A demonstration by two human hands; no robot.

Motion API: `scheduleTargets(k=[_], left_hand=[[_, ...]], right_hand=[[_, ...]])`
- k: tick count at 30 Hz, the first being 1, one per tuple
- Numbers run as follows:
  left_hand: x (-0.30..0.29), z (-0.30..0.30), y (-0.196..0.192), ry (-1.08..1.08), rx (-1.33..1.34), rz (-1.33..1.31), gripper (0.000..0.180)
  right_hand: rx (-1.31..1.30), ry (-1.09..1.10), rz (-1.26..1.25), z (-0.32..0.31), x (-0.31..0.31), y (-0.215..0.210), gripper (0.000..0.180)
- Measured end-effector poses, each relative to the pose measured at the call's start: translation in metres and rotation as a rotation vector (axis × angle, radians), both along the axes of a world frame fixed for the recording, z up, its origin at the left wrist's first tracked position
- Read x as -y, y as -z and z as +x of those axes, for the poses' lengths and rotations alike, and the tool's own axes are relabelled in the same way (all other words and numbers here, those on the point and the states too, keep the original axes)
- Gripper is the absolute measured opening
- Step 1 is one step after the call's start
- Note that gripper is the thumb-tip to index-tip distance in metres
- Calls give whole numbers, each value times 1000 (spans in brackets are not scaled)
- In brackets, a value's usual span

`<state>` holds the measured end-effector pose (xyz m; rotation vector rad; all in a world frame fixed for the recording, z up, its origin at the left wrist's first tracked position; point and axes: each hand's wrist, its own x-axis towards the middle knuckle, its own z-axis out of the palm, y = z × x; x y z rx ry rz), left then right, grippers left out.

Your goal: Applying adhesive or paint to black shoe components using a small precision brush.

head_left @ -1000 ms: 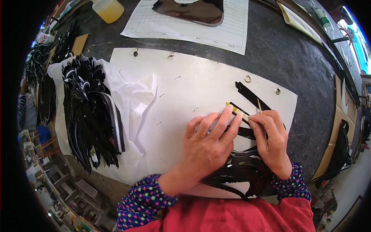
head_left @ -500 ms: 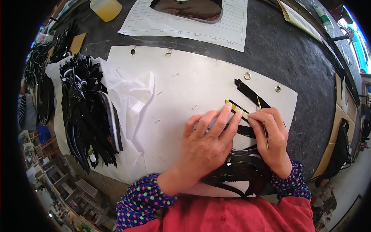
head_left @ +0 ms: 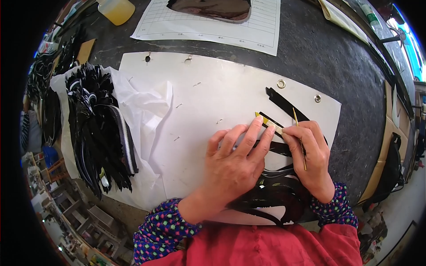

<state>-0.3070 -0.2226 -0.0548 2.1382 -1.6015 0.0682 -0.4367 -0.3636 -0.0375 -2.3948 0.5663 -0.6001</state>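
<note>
A black glossy strip (head_left: 270, 124) with a yellow end lies on the white work board (head_left: 213, 88), a little right of the board's middle, and both hands meet on it. The left hand (head_left: 235, 162) lies flat with the fingers stretched out; the tips of its index and middle fingers (head_left: 257, 126) press the strip down on the board. It presses only, it does not close around anything. The right hand (head_left: 310, 153) is just beside it, touching the same strip at its right part with the thumb and the first finger pinched together. This hand also holds a thin yellow stick (head_left: 299, 139), which runs along the fingers and points away from the person. A second, longer black strip (head_left: 284, 104) lies on the board just behind the hands. Under the wrists, at the near edge of the board, there is a pile of black cut pieces (head_left: 270, 195).

At the left of the board lies crumpled white paper (head_left: 142, 106), and on it a large heap of black strips (head_left: 95, 128). Farther away on the dark table (head_left: 337, 57) there is a printed sheet (head_left: 262, 31) with a dark brown leather piece (head_left: 213, 9) on it, and a yellowish plastic bottle (head_left: 116, 9) to its left.
</note>
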Motion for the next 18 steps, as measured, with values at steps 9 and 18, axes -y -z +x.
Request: scheduleTargets(k=[9, 18], left_hand=[[-1, 0, -2, 12, -23, 17, 46], [-1, 1, -2, 16, -11, 25, 46]], right_hand=[[-1, 8, 1, 1, 0, 0, 17], [8, 16, 1, 0, -1, 2, 17]])
